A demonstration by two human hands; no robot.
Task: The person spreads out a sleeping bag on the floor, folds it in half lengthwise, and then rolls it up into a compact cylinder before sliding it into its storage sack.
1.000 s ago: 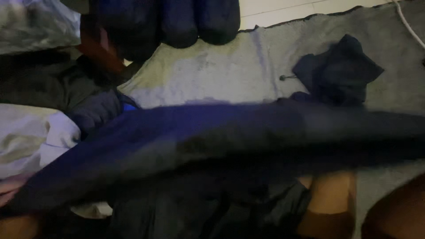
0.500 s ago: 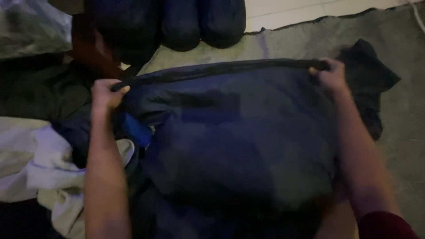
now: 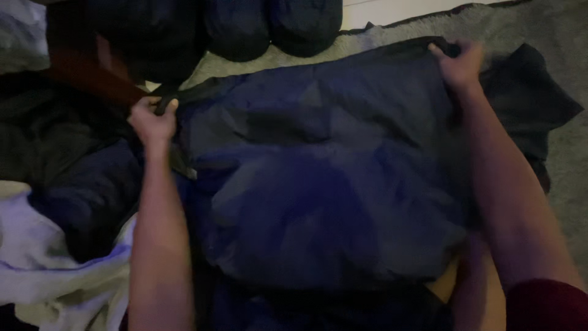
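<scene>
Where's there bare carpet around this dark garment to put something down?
Bare grey carpet shows at upper right, beyond the right hand, and down the right edge past the black cloth. A small patch lies between the rolled bundles and the navy garment. The left side, around the left hand, is crowded with clothes.

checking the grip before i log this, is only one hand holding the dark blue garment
No, the left hand and the right hand each pinch a far corner of the dark blue garment.
</scene>
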